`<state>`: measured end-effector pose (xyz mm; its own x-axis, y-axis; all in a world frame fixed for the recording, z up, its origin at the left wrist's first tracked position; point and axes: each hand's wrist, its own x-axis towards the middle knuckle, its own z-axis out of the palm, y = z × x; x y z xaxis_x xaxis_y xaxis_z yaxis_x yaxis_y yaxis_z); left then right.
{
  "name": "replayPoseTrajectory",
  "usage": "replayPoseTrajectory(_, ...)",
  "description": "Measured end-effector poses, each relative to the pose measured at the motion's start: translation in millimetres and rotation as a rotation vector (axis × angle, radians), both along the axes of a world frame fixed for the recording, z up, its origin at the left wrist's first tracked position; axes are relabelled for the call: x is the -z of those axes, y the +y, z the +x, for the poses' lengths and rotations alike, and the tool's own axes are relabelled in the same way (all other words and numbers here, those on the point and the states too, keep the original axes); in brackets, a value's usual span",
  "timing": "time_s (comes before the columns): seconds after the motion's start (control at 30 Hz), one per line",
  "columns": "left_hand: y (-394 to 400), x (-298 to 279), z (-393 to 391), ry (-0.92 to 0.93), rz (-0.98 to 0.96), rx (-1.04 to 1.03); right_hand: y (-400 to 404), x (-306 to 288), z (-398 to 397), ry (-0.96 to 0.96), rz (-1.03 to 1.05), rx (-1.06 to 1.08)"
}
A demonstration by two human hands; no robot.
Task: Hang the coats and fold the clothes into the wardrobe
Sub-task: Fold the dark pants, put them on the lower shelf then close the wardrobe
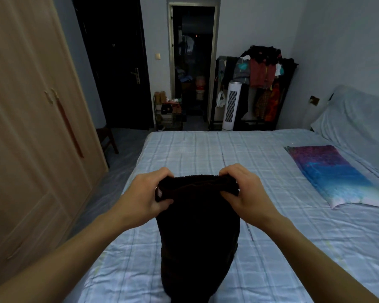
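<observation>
The wardrobe [31,127] stands at the left with its doors closed, well apart from the bed [260,248], which fills the middle of the room under a pale checked sheet. At the far wall a clothes rack [263,84] carries many garments. On the right side of the bed lies a colourful pillow [337,176].

Over the near part of the bed hangs a dark garment [197,226], held up by its top edge; its lower part reaches down to the sheet. The left hand [149,193] pinches the left corner with curled fingers, and the right hand [243,191] grips the right corner in the same way.

I think the fold can go wrong here: the cloth is thick and limp, so if one grip slips, the edge will sag and the fold becomes crooked. Also, the closed doors will need a free hand, and then the folded piece may fall open.
</observation>
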<state>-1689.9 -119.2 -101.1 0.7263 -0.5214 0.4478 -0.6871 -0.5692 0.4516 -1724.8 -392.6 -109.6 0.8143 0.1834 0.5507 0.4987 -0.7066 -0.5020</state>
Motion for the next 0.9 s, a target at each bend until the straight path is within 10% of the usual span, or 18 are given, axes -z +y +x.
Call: replayPoseTrajectory(0.9,50,-246,-138,-0.616,-0.464,-0.045,86,-248,-137,-0.656,0.368,0.118)
